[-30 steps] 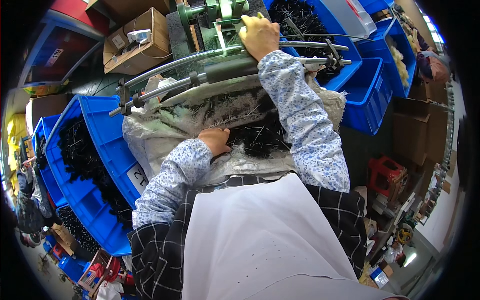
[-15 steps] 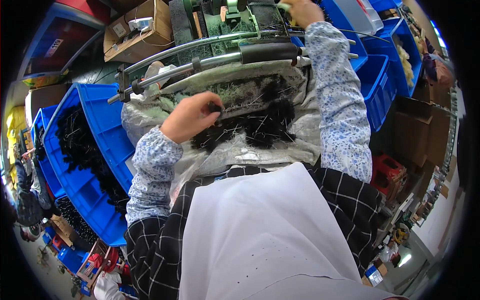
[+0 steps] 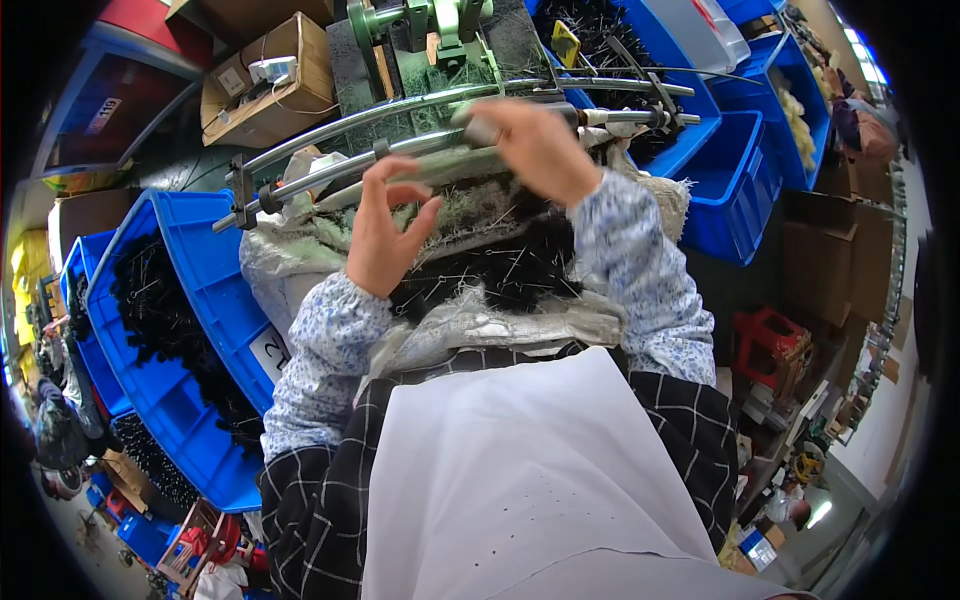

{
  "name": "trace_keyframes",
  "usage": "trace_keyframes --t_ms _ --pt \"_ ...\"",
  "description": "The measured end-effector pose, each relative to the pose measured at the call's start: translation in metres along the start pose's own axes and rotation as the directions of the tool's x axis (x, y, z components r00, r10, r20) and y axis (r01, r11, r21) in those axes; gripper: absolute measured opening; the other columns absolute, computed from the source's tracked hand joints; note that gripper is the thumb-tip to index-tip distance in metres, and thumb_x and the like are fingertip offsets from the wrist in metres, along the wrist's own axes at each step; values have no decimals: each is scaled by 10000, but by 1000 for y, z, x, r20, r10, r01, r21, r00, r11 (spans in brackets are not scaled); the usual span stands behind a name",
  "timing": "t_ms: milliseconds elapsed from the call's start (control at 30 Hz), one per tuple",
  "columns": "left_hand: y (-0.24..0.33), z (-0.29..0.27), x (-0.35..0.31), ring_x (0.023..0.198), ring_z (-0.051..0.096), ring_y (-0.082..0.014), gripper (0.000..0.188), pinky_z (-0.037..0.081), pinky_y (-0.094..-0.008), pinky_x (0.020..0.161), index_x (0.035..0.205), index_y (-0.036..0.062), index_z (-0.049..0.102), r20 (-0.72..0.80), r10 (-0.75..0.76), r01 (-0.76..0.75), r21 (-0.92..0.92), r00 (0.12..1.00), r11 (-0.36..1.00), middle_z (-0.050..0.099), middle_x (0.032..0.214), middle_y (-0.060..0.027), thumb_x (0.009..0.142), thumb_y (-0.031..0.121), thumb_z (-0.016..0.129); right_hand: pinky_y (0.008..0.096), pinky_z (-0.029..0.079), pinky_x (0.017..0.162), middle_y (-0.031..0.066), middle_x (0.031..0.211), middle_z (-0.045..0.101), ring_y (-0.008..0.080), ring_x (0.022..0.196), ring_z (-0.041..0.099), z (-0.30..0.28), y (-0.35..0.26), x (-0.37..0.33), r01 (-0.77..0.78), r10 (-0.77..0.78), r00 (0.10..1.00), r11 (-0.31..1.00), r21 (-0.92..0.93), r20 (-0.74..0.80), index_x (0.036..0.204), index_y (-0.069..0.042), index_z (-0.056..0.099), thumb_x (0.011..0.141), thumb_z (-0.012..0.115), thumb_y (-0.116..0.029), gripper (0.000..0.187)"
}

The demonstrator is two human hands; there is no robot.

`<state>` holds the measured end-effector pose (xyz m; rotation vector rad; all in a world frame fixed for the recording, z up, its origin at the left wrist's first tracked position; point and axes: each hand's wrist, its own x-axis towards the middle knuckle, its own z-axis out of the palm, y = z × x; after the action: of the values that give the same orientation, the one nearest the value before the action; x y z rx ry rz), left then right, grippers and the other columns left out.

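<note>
My left hand (image 3: 385, 228) is raised above a pile of small black-bristled wire brushes (image 3: 500, 275), its thumb and fingers curved apart with nothing visible between them. My right hand (image 3: 545, 148), smeared by motion, is over the metal rails by a dark sleeve (image 3: 563, 115). Whether its fingers hold anything cannot be made out. Thin wire stems, some with looped ends, stick out of the brush pile. Beneath the pile, a dusty whitish plastic sheet (image 3: 480, 328) spreads across my lap and reaches up to the rails (image 3: 330, 170).
Beyond the rails stands a green-dusted machine (image 3: 450, 45). On the left, a large blue bin (image 3: 215, 280) holds black brushes. Another blue bin (image 3: 685, 60) with wire pieces is at the far right, near a smaller blue bin (image 3: 735, 185). A cardboard box (image 3: 265, 80) sits back left.
My right hand has come back from the far right bin to the rails. The left hand has parted its fingers; the small dark thing at its fingertips is no longer visible there.
</note>
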<state>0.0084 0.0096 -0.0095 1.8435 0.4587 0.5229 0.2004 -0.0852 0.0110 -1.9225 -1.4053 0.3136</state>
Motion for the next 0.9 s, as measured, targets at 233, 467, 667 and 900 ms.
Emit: trace_keyframes --t_ms 233,467,667,900 --pt "-51 -9 -55 928 561 -359 289 425 -417 860 1062 35 532 679 -232 -132 439 697 889 606 992 -180 800 137 601 365 507 680 79 814 630 249 782 628 -7 86 67 -152 -38 959 769 -621 -281 1011 -148 645 810 521 -85 244" --pt "-33 -9 -50 930 555 -369 368 424 -426 837 1086 18 477 686 -400 -41 530 608 847 594 952 -206 784 180 611 368 516 683 74 827 642 249 784 637 -1 90 74 -104 -71 965 777 -621 -251 1008 -162 654 820 541 -128 222" --pt "-25 -22 -37 883 574 -346 233 465 -390 763 1001 21 535 601 -246 44 330 760 943 575 963 -176 797 110 604 367 516 685 75 832 649 251 785 640 -1 87 74 -118 -68 960 778 -617 -270 1013 -161 656 816 562 -142 219" --pt "12 -33 -16 703 559 -209 238 471 -305 657 1010 65 558 455 -224 124 238 862 963 537 905 -99 793 121 639 390 478 732 79 836 652 260 774 604 -3 98 77 -124 -31 958 850 -513 -285 1009 -202 666 810 594 -217 212"
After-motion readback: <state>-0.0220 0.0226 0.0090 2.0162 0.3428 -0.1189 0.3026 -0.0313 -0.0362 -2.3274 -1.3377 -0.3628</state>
